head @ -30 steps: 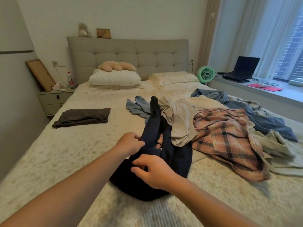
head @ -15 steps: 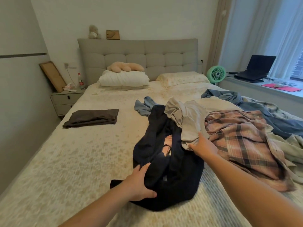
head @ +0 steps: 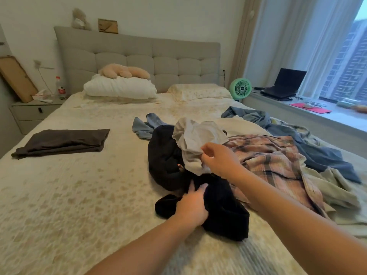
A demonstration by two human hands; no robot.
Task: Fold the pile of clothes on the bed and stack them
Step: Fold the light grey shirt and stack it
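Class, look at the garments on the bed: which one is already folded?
The dark grey garment, lying flat and squared off alone on the bed's left side; the others sit crumpled in the pile.

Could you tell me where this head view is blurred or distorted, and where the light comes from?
Head view: daylight enters through the window at right; wide-angle bending curves the headboard; motion blur smears the bedspread near the bottom edge; the hands and dark garment stay fairly sharp.
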